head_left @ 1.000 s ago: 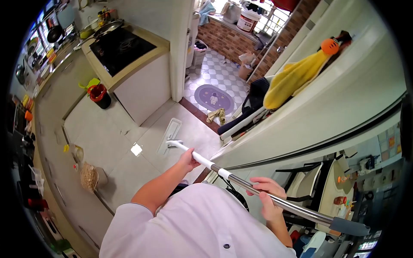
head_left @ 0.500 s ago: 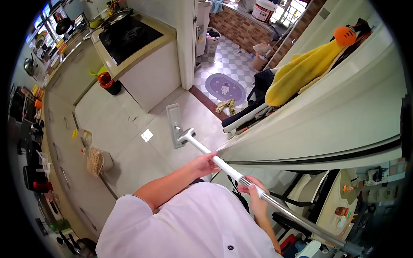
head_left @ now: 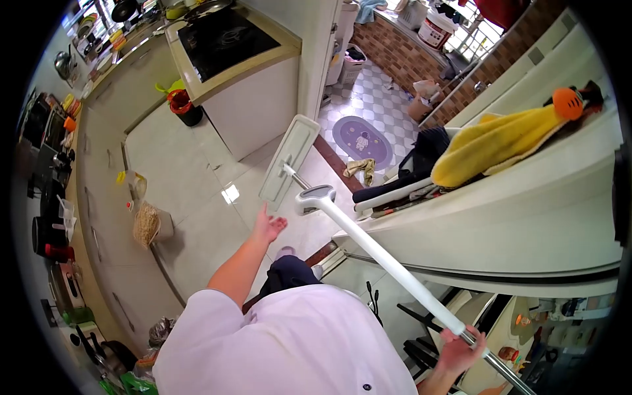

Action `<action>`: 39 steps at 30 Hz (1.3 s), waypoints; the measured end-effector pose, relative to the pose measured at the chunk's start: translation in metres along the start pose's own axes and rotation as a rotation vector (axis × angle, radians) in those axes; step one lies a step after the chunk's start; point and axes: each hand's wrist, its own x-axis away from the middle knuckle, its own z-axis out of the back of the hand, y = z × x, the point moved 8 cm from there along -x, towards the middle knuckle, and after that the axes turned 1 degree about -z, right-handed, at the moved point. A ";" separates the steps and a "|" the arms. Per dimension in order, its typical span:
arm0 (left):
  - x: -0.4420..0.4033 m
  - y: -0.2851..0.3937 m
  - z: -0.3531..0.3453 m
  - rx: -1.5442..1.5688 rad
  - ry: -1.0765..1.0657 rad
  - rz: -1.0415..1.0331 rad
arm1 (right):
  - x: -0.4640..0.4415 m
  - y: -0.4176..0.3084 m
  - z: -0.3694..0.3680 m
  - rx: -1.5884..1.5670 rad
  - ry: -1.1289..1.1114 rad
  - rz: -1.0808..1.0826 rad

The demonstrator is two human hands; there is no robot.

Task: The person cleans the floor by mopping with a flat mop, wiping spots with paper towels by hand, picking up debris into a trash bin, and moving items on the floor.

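Observation:
A flat mop with a long white and metal handle point(head_left: 388, 263) stretches diagonally across the head view. Its flat rectangular head point(head_left: 289, 161) is raised toward the camera and tilted, with the floor behind it. My right hand point(head_left: 461, 349) grips the handle near where white tube meets metal pole, at the lower right. Off the handle, my left hand point(head_left: 268, 227) reaches forward just below the near end of the mop head, its fingers stretched out and holding nothing. Whether a fingertip touches the head I cannot tell.
A small black and red bin point(head_left: 184, 108) stands beside the stove counter point(head_left: 250, 92). Beyond the doorway lie a purple oval mat point(head_left: 362, 141) and a crumpled cloth point(head_left: 360, 170). A yellow towel point(head_left: 494, 148) hangs at right. A container of beige contents point(head_left: 148, 225) stands by the left cabinets.
My left hand has let go of the handle and moved forward toward the mop head. The mop head has come up, turning its flat face, and my right hand has shifted right and down.

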 end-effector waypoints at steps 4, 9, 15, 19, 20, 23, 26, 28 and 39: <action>-0.024 0.058 -0.002 -0.020 -0.042 -0.300 | 0.005 -0.014 0.012 -0.012 0.268 -0.017; 0.020 0.123 -0.024 -0.313 -0.150 -0.715 | 0.014 -0.003 -0.004 0.022 0.263 -0.079; 0.078 0.156 -0.062 -0.812 -0.020 -1.324 | 0.018 0.024 0.012 0.067 0.471 -0.180; 0.113 0.129 -0.093 -1.198 -0.113 -1.650 | 0.020 0.046 0.009 0.021 0.455 -0.313; 0.118 0.122 -0.094 -1.200 -0.119 -1.647 | 0.020 0.055 0.008 -0.003 0.400 -0.371; 0.132 0.083 -0.106 -1.423 -0.161 -1.794 | 0.037 0.067 -0.027 -0.009 0.419 -0.404; 0.129 0.066 -0.102 -1.441 -0.120 -1.815 | 0.047 0.080 -0.040 -0.032 0.417 -0.447; 0.121 0.058 -0.094 -1.508 -0.101 -1.754 | 0.046 0.095 -0.016 -0.006 0.406 -0.462; 0.116 -0.146 -0.062 -0.767 -0.621 0.413 | 0.018 0.184 0.003 -0.224 0.405 -0.692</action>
